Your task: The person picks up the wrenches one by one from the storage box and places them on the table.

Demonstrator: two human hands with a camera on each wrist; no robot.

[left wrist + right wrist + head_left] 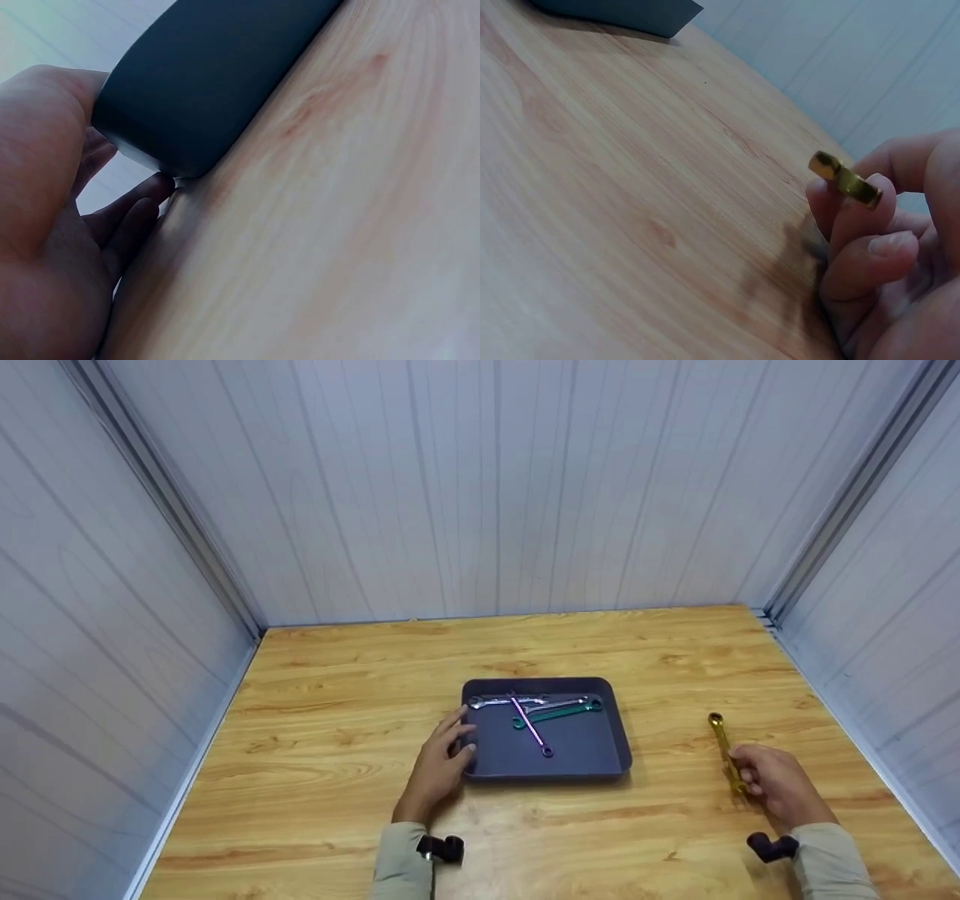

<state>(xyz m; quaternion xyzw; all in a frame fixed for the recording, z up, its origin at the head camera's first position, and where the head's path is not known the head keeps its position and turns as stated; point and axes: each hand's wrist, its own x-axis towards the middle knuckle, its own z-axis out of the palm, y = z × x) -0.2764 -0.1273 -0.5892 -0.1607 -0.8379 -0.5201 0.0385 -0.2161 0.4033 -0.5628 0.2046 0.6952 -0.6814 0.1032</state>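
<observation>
A dark grey tray (566, 757) lies on the wooden table. Inside are a purple wrench (531, 725), a green wrench (559, 714) and two silver ones, crossing or close together. My left hand (441, 757) holds the tray's left side, thumb and a finger reaching over the rim. In the left wrist view, other fingertips (161, 184) touch the outer wall low down, by the tabletop. Well to the right of the tray, my right hand (776, 784) pinches a gold combination wrench (724, 746) near its open end, ring end pointing away from me. The right wrist view shows the wrench above the table.
The wooden table (337, 697) has pale panelled walls at the back (480, 495) and on both sides. Bare wood lies between the tray and the gold wrench. A small black camera sits on each wrist.
</observation>
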